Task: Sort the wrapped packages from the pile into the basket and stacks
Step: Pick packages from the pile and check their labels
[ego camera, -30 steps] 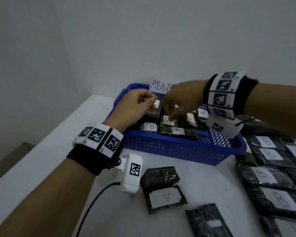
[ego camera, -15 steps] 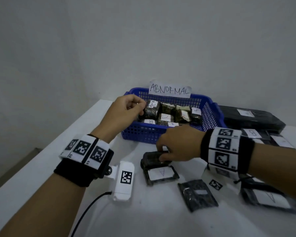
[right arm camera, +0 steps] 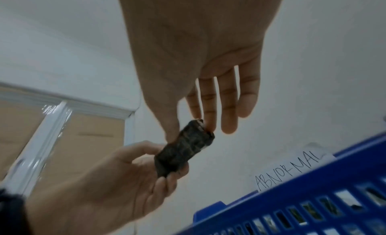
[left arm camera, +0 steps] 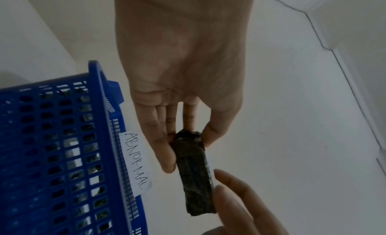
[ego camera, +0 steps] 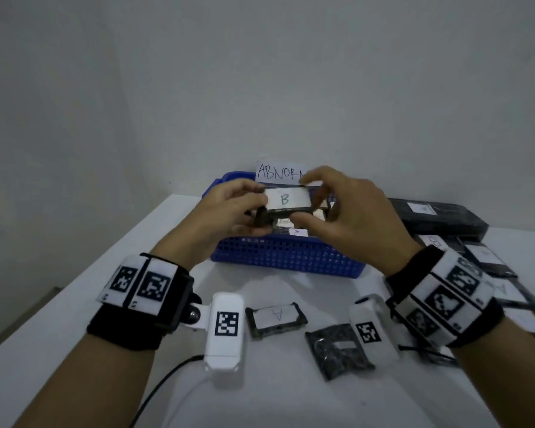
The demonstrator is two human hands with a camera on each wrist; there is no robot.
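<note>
Currently both hands hold one small dark plastic-wrapped package with a white "B" label point(ego camera: 286, 202) in the air above the blue perforated plastic basket point(ego camera: 286, 257), which sits near the far edge of the white surface point(ego camera: 74, 288). Left hand point(ego camera: 229, 213) pinches one end between thumb and fingers; right hand point(ego camera: 343, 217) pinches the other end with thumb and fingertips, remaining fingers loose.

Risks, my read:
- Grip is fingertip-only on slick wrap, so a slip drops it straight into the basket tagged with the white "ABNORMAL" paper sign point(ego camera: 280, 173). Possible mis-sort if it belongs with the flat dark B-labelled packages point(ego camera: 439, 242) at the right edge.
- Label hides the wrap condition, so a defect could be missed.
- Wrist camera cable point(ego camera: 158, 387) trails on the near edge of the surface and could snag the small dark A-labelled package point(ego camera: 275, 318).
</note>
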